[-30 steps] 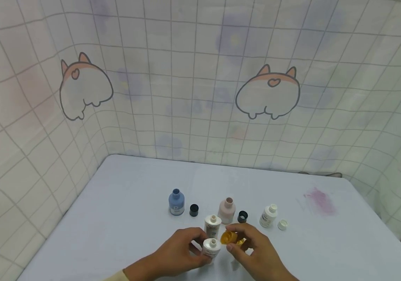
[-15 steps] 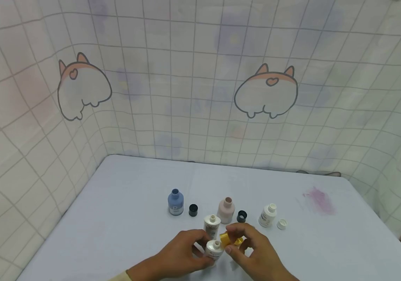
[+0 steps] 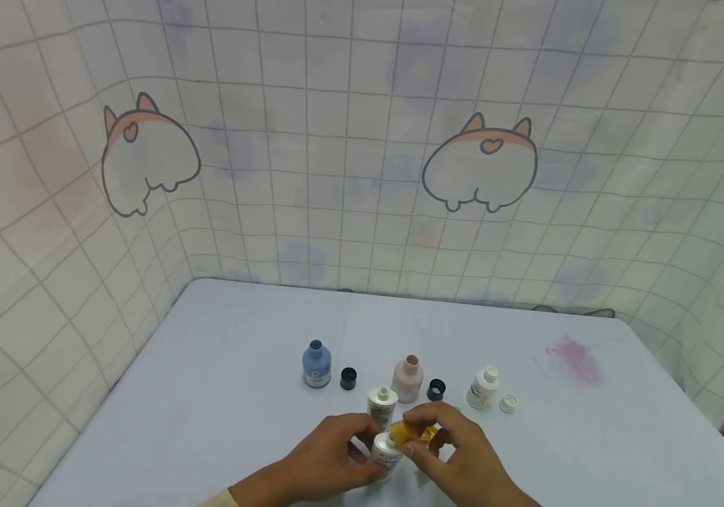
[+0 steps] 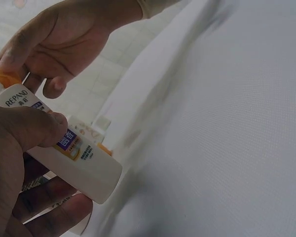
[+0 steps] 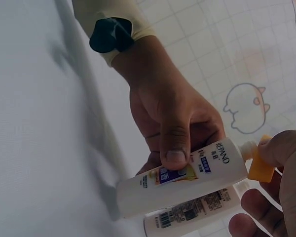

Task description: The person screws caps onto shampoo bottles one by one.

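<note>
My left hand (image 3: 330, 458) grips a white bottle (image 5: 207, 173) labelled REPAND, thumb across its front and fingers behind. The bottle tilts slightly to the right in the head view. Between thumb and fingers, my right hand (image 3: 463, 454) pinches a yellow-orange cap (image 5: 260, 165), which sits at the bottle's neck and covers part of it in the right wrist view. Just behind the gripped bottle stands a second white bottle (image 3: 382, 403), uncapped, with a barcode label. Another yellow piece (image 3: 428, 433) shows partly behind the right hand's fingers.
Further back stand an open blue bottle (image 3: 317, 367), an open pale pink bottle (image 3: 408, 384) and a small white bottle (image 3: 482, 391). Black caps (image 3: 348, 379) and a white cap (image 3: 508, 403) lie beside them. A pink stain (image 3: 577, 360) marks the white table (image 3: 222, 338).
The bottle in my left hand has shifted slightly right and tilted. My right hand has turned the yellow cap and brought it left onto the bottle's neck.
</note>
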The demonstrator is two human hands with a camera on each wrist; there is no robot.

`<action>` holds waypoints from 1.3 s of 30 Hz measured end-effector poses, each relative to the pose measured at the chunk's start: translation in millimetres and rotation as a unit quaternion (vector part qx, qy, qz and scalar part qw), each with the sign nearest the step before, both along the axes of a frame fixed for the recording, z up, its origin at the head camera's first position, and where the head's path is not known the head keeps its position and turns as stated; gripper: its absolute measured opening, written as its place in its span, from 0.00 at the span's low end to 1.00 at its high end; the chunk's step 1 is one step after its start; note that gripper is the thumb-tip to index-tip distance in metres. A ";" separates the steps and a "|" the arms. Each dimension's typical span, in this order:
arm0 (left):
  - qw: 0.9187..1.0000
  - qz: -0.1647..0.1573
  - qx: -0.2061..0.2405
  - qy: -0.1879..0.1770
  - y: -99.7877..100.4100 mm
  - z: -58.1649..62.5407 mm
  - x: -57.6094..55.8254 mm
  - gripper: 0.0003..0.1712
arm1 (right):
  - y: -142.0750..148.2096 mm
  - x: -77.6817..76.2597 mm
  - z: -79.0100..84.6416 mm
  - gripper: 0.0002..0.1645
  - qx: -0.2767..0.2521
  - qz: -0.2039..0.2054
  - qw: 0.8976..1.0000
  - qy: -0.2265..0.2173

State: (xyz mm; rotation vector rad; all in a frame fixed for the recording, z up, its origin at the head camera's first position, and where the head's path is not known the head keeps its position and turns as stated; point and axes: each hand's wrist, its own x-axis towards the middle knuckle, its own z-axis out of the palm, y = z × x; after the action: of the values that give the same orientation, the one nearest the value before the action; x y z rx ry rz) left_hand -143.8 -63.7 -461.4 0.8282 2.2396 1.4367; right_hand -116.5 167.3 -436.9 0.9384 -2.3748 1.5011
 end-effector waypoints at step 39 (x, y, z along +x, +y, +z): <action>0.999 -0.019 0.031 0.032 3.5 0.0 2.3 0.16 | -4.3 -0.6 0.2 0.18 0.013 0.012 0.997 0.075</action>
State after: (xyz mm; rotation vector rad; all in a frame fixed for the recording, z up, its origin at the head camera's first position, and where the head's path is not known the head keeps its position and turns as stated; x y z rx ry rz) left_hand -141.5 -60.2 -461.4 0.9431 2.2226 1.4902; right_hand -117.1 163.0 -436.6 1.0511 -2.2899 1.3577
